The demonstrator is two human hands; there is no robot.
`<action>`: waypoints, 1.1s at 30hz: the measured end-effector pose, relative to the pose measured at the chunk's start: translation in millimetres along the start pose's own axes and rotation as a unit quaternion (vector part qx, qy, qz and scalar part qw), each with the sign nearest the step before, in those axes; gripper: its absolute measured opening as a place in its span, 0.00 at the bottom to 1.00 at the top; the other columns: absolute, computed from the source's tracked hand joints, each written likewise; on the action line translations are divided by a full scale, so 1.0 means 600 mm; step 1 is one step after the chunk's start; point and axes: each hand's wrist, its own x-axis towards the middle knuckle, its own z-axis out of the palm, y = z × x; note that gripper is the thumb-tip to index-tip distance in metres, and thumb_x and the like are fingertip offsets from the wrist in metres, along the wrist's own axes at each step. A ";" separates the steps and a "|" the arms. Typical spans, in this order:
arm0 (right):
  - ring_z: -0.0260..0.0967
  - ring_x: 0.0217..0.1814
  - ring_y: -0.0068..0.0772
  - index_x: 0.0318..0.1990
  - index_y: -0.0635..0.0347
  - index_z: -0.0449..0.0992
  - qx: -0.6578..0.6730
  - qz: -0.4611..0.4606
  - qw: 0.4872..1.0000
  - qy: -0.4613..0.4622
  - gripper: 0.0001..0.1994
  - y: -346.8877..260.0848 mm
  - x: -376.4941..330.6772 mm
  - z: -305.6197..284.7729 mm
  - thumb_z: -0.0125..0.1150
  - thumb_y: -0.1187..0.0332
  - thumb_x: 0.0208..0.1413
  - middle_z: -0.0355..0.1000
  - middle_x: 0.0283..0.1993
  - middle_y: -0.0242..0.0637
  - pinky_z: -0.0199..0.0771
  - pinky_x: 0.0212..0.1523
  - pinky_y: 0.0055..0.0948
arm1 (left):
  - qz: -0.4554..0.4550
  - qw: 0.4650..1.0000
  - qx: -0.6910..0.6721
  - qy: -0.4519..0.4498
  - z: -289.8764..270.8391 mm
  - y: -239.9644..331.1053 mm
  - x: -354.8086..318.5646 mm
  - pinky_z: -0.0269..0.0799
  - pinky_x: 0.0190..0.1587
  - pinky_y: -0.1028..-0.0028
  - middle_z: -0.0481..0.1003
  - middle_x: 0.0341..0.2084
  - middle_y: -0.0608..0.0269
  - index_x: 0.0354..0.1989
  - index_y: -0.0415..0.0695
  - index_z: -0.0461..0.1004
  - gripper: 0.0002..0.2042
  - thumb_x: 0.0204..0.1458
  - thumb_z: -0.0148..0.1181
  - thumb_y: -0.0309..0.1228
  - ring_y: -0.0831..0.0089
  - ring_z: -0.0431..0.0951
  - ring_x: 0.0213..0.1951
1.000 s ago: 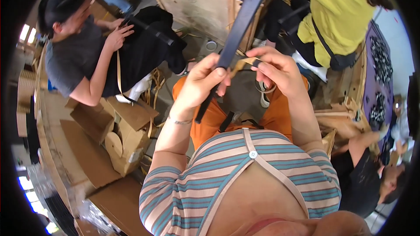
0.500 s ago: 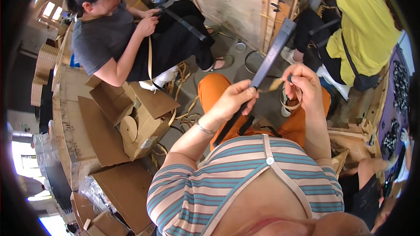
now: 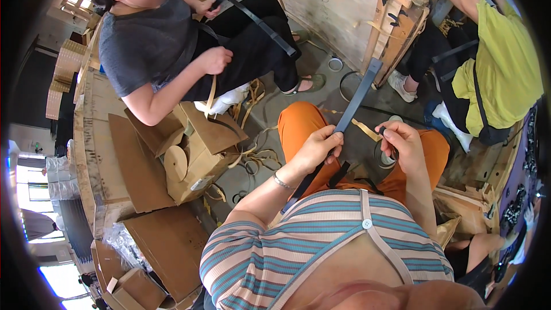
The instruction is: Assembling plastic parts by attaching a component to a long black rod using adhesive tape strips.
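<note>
My left hand [image 3: 321,148] is closed around the middle of a long, flat dark grey bar [image 3: 358,99], which slants up to the right from my lap. To its right, my right hand [image 3: 403,146] pinches a small dark end piece between thumb and fingers. From that pinch a thin yellowish strip [image 3: 365,130] runs toward the bar, just above my left hand. Whether it is fixed to the bar I cannot tell. The bar's lower part lies over my orange trousers [image 3: 300,129], near some dark straps.
At the left a co-worker in grey [image 3: 166,51] has a similar bar [image 3: 261,26] on the lap and a yellowish strip in one hand. An opened cardboard box [image 3: 201,166] stands below. A wooden crate [image 3: 333,17] is ahead; a person in yellow [image 3: 499,69] sits right.
The whole view has shifted, so things appear farther right and lower. The yellowish strip at my right hand now looks straighter. The co-worker's hands have moved apart.
</note>
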 end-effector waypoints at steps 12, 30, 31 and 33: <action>0.63 0.22 0.15 0.34 0.64 0.73 -0.090 0.000 0.992 -0.086 0.07 0.004 0.025 0.056 0.54 0.69 0.54 0.67 0.23 0.30 0.63 0.21 0.15 | 0.034 0.998 -0.042 -0.036 0.007 0.059 0.009 0.52 0.16 0.85 0.64 0.15 0.72 0.41 0.38 0.70 0.12 0.53 0.54 0.33 0.86 0.59 0.14; 0.67 0.27 0.22 0.32 0.65 0.68 0.054 -0.079 0.986 -0.139 0.04 -0.008 -0.001 0.060 0.49 0.73 0.56 0.66 0.36 0.37 0.67 0.25 0.18 | 0.024 0.999 -0.006 -0.031 0.038 0.052 0.000 0.55 0.15 0.85 0.67 0.17 0.67 0.35 0.39 0.67 0.07 0.51 0.55 0.27 0.84 0.62 0.14; 0.67 0.27 0.20 0.34 0.64 0.68 0.069 -0.052 0.987 -0.134 0.05 -0.011 -0.002 0.056 0.48 0.72 0.57 0.68 0.29 0.35 0.66 0.24 0.17 | 0.026 0.999 0.000 -0.034 0.045 0.051 -0.002 0.55 0.15 0.85 0.67 0.17 0.67 0.35 0.39 0.67 0.07 0.51 0.55 0.27 0.84 0.62 0.14; 0.59 0.18 0.17 0.33 0.63 0.67 0.090 -0.077 0.990 -0.083 0.07 -0.018 0.010 0.039 0.46 0.69 0.58 0.66 0.21 0.32 0.58 0.20 0.16 | 0.073 0.997 0.013 0.004 0.060 0.053 -0.008 0.55 0.16 0.85 0.67 0.19 0.66 0.41 0.38 0.65 0.11 0.52 0.54 0.28 0.84 0.61 0.15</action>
